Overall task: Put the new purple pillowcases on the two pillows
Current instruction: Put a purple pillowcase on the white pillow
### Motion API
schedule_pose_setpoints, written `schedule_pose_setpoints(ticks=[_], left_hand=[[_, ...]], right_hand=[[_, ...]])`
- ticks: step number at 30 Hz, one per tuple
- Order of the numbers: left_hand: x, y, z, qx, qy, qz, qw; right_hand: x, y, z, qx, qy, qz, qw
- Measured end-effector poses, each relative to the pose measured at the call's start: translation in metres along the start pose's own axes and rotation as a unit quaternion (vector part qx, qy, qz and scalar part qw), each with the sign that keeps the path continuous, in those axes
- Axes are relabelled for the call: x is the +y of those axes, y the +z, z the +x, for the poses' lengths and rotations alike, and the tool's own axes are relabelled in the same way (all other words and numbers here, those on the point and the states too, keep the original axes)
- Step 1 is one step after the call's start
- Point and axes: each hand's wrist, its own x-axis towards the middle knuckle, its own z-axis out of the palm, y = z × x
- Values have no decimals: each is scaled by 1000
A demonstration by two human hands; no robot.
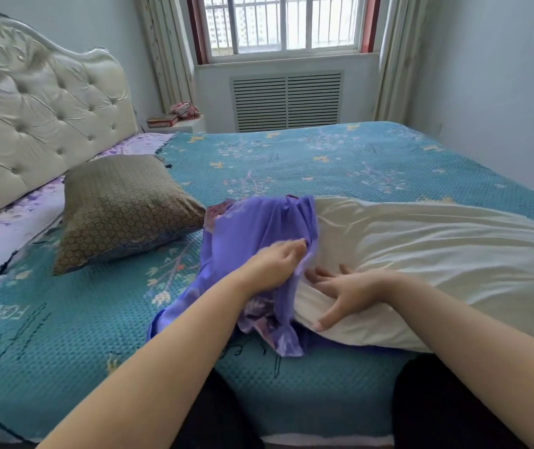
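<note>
Your bed point(340, 157) wears a teal quilted cover. On it lie a brown patterned pillow point(123, 209) near the headboard, a bare white pillow point(437, 254) along the near edge, and a purple pillowcase point(252, 231) bunched over that pillow's end.

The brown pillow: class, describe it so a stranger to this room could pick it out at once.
Start at the padded cream headboard on the left. Just below it, on the teal bedspread, lies the brown pillow. It is small, dark and patterned, and nobody touches it, unlike the big white pillow.
</note>
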Motion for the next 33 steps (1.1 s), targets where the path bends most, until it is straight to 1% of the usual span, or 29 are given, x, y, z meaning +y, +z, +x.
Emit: schedule_pose_setpoints(ticks=[1, 2, 3, 4, 5, 7, 8, 9, 10, 11, 12, 13, 14, 15, 16, 18, 19, 20, 21, 22, 23, 24, 26, 27, 28, 29, 31, 32, 33], left_hand=[[-9, 9, -2, -34, -17, 71, 997], [-17, 18, -4, -56, -36, 124, 990], [-24, 26, -9, -67, -41, 160, 984], [-27, 30, -13, -70, -28, 182, 980], [-28, 33, -19, -59, -4, 201, 978], [-32, 32, -30, 36, 62, 221, 973], [-36, 29, -35, 108, 101, 220, 964], [-41, 25, -40, 167, 140, 221, 951], [-49, 24, -43, 211, 175, 224, 935], [-57, 23, -46, 218, 199, 229, 927], [-64, 23, -49, 205, 216, 242, 923], [-71, 23, -50, 176, 220, 264, 922], [-77, 24, -51, 153, 219, 298, 916], [-81, 27, -50, 135, 212, 338, 907], [-84, 30, -49, 124, 198, 371, 899], [-83, 33, -43, 133, 159, 389, 897], [-79, 33, -38, 147, 141, 377, 904], [-75, 31, -32, 162, 124, 358, 911], [-72, 30, -26, 179, 112, 332, 920], [-70, 29, -19, 196, 105, 302, 927], [-68, 28, -14, 212, 99, 271, 934], [-65, 25, -9, 229, 92, 235, 940], [-53, 18, -3, 271, 70, 173, 944], [-46, 14, 0, 289, 59, 153, 943], [-39, 10, 2, 311, 47, 136, 939], [-32, 6, 4, 329, 41, 123, 935], [-20, -3, 8, 347, 28, 59, 935], [-14, -7, 10, 345, 18, 4, 938], [-9, -14, 11, 339, 12, -54, 939]], right_hand=[[2, -3, 1, 28, -13, 72, 997], [3, -7, 2, 97, -26, 159, 982], [3, -11, 3, 193, -31, 234, 952], [3, -13, 5, 282, -21, 252, 926], [4, -15, 8, 337, -2, 208, 918], [4, -12, 16, 342, 39, 64, 937], [2, -8, 20, 328, 57, 18, 943], [2, -5, 23, 342, 61, 11, 938], [0, -2, 25, 387, 37, 43, 920], [-2, 1, 25, 444, -8, 97, 891], [-4, 3, 24, 490, -50, 157, 856], [-8, 4, 20, 504, -78, 215, 833], [-13, 4, 14, 476, -90, 286, 827], [-19, 4, 6, 405, -90, 366, 833], [-24, 3, -2, 300, -67, 430, 849], [-28, 5, -16, 67, 23, 436, 897], [-29, 10, -20, -17, 70, 413, 908], [-29, 17, -21, -62, 113, 401, 907], [-31, 24, -23, -69, 149, 411, 897], [-30, 35, -21, -44, 169, 459, 871], [-31, 45, -18, 1, 171, 539, 825], [-32, 56, -14, 46, 160, 636, 754], [-34, 71, -4, 110, 127, 792, 587], [-31, 74, 3, 149, 119, 827, 529], [-27, 74, 8, 205, 111, 835, 498], [-19, 71, 14, 286, 100, 819, 487], [0, 56, 20, 472, 71, 726, 496], [8, 43, 22, 532, 61, 678, 504], [7, 22, 19, 566, 55, 652, 502]])
